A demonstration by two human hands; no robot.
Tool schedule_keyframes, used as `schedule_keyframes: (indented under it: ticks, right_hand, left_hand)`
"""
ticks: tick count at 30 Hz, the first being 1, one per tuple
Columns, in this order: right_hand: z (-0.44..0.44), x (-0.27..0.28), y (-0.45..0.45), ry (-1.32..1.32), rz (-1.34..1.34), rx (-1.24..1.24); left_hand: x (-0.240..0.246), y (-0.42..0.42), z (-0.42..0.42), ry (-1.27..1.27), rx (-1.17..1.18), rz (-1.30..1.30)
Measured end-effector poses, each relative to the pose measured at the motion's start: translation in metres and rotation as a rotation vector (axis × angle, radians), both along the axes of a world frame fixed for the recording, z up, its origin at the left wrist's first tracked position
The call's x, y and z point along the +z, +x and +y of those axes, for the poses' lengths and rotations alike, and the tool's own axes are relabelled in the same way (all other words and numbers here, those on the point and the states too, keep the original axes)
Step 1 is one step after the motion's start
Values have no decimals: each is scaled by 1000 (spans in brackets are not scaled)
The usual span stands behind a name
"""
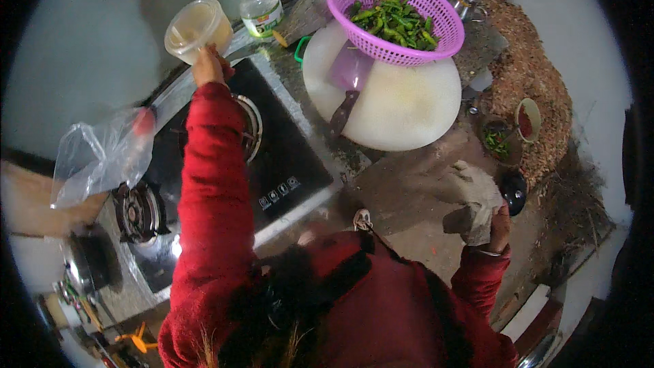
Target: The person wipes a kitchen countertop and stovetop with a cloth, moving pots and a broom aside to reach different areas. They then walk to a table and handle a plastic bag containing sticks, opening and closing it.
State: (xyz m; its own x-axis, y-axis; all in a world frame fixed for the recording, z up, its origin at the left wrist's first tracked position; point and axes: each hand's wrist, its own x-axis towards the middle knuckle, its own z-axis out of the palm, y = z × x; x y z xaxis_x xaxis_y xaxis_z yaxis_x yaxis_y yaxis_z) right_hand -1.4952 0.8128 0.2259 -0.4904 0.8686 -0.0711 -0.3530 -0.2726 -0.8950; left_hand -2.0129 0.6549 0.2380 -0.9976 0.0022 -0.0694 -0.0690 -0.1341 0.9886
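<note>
My left hand [208, 65] reaches over the gas stove [286, 163] and grips the near side of a round translucent plastic tub [196, 25]. The tub appears tilted, with pale contents; its base is partly hidden by my fingers. At the right, my right hand [499, 230] holds a crumpled light cloth [475, 199], low over the floor. A clear plastic bag [102, 158] with something red in it lies across the stove's left edge. Behind my forearm the rear burner [251, 128] is partly covered, while the other burner [140, 212] shows fully.
A purple colander [352, 30] of green chillies rests on a round white cutting board [409, 107], beside a cleaver [352, 71]. An oil bottle [259, 5] stands by the wall. Bowls, one holding red paste [526, 120], sit near wood chips [546, 76]. A dark pot [89, 260] stands left.
</note>
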Motion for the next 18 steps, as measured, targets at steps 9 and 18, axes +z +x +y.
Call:
schedule_keyframes:
  ticks: [9,18]
  right_hand:
    - [45,2,15,189,-103,35]
    - [58,23,-1,10,-48,-161]
  left_hand:
    - [0,-58,-75,-510,61,33]
    - [50,22,-18,-99,-304,125]
